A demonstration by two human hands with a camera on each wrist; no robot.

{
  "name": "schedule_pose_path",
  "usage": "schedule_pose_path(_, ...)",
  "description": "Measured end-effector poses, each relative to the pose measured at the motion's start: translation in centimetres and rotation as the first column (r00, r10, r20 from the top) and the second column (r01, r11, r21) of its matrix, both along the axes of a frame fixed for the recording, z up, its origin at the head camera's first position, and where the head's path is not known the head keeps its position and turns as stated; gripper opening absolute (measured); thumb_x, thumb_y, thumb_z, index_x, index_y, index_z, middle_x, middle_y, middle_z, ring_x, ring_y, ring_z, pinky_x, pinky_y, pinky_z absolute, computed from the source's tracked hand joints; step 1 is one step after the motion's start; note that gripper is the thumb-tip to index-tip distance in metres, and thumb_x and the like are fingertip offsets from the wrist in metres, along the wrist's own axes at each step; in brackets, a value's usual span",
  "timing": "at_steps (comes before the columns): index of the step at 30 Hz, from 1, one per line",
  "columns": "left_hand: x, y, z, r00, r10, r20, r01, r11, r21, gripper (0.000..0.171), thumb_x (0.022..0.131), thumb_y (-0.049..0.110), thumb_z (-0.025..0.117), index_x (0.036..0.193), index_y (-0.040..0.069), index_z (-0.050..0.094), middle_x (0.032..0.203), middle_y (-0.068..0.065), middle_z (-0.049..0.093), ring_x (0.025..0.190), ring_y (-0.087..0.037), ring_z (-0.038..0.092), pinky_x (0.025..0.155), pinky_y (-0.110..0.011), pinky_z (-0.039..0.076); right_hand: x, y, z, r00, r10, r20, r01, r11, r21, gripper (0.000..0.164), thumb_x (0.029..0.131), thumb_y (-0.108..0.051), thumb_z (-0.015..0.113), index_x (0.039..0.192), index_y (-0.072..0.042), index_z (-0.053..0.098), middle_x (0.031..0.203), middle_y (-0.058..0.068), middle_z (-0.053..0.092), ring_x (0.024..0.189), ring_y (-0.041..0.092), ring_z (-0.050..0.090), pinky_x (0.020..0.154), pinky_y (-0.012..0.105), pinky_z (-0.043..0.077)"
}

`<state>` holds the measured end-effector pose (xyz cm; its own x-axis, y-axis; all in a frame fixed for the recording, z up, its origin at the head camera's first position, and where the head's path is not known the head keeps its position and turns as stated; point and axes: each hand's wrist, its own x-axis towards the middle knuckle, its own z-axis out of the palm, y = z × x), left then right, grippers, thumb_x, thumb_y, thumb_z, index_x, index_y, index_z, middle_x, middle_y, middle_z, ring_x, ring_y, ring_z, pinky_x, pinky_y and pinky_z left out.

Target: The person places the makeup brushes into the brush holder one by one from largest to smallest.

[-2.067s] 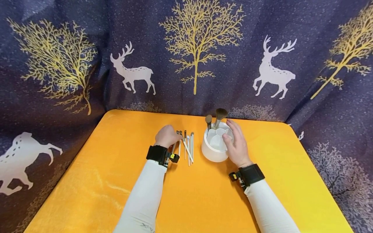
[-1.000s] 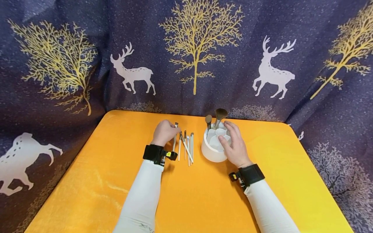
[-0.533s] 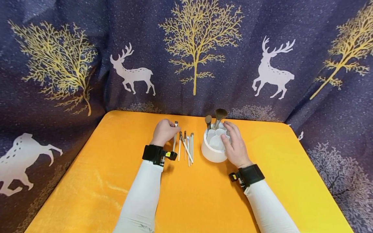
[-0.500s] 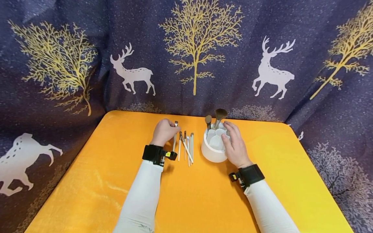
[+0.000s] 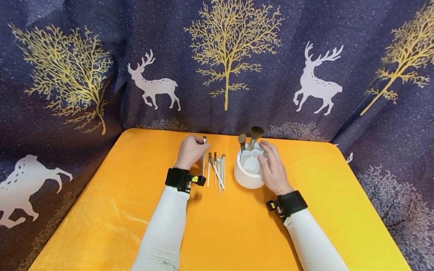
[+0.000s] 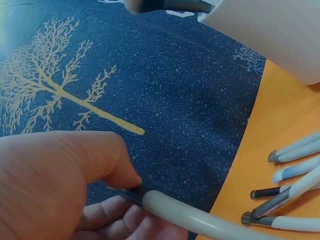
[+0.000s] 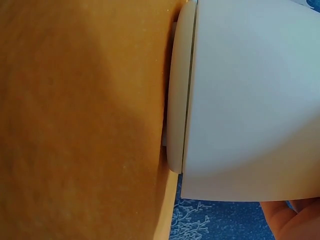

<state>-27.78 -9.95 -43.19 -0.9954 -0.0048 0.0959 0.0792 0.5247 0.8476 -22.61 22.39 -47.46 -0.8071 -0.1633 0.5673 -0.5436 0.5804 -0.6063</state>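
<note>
My left hand [image 5: 190, 153] pinches a makeup brush [image 6: 200, 219] between thumb and fingers near its dark ferrule. In the head view the brush's bristles point away from me and its pale handle hangs toward the table. My right hand [image 5: 276, 171] grips the right side of a round white brush holder [image 5: 246, 179], its thumb at the near rim and fingers farther round. Compartments divide the holder's top. Two brushes stand in its far left part: a large fluffy brush [image 5: 257, 131] and a smaller rounded brush [image 5: 242, 139].
Several slim brushes [image 5: 223, 169] lie on the yellow tablecloth [image 5: 234, 233] between left hand and holder, one crossing others. A dark curtain [image 5: 217, 120] with deer and trees hangs right behind the table's far edge.
The left hand has lifted one brush from the left of the group, moving slightly left and away from me. Its bristle end now stands farther from the others. The right hand stays at the holder.
</note>
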Motion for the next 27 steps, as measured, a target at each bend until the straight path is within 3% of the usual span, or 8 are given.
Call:
schedule_pose_path(4, 0.0, 0.1, 0.1, 0.999, 0.016, -0.046, -0.014, 0.999, 0.034, 0.013, 0.1, 0.02, 0.073, 0.096, 0.008, 0.074, 0.076, -0.009, 0.072, 0.066, -0.034, 0.069, 0.068, -0.042, 0.048, 0.0, 0.0, 0.0, 1.0, 0.002, 0.003, -0.002, 1.0, -0.001, 0.047, 0.117, -0.018, 0.052, 0.16, 0.001, 0.053, 0.168, 0.02, 0.047, 0.156, 0.04, 0.046, 0.12, 0.064, 0.043)
schedule_pose_path(9, 0.0, 0.2, 0.3, 0.994, 0.044, -0.096, -0.038, 0.997, 0.065, 0.023, 0.098, 0.019, 0.073, 0.118, 0.006, 0.069, 0.097, -0.009, 0.075, 0.071, -0.028, 0.074, 0.072, -0.042, 0.057, 0.0, 0.0, 0.1, 1.0, 0.001, 0.009, -0.001, 1.0, -0.003, 0.047, 0.117, -0.018, 0.052, 0.16, 0.001, 0.053, 0.168, 0.019, 0.047, 0.156, 0.04, 0.046, 0.118, 0.064, 0.044)
schedule_pose_path(21, 0.5, 1.1, 1.3, 0.988, 0.084, -0.13, -0.07, 0.992, 0.103, 0.023, 0.097, 0.019, 0.075, 0.115, 0.007, 0.068, 0.101, -0.01, 0.071, 0.079, -0.026, 0.073, 0.074, -0.043, 0.06, 0.0, 0.0, 0.1, 1.0, 0.004, 0.009, -0.004, 1.0, -0.008, 0.047, 0.117, -0.016, 0.052, 0.158, 0.005, 0.053, 0.168, 0.02, 0.047, 0.156, 0.04, 0.046, 0.119, 0.064, 0.043)
schedule_pose_path(27, 0.5, 1.6, 1.4, 0.982, 0.094, -0.162, -0.082, 0.993, 0.082, 0.023, 0.096, 0.02, 0.074, 0.114, 0.007, 0.068, 0.102, -0.008, 0.072, 0.082, -0.025, 0.071, 0.078, -0.041, 0.054, -0.1, 0.1, 0.1, 1.0, 0.005, 0.004, -0.005, 1.0, -0.007, 0.047, 0.117, -0.017, 0.052, 0.16, 0.002, 0.053, 0.168, 0.019, 0.047, 0.155, 0.04, 0.046, 0.121, 0.064, 0.042)
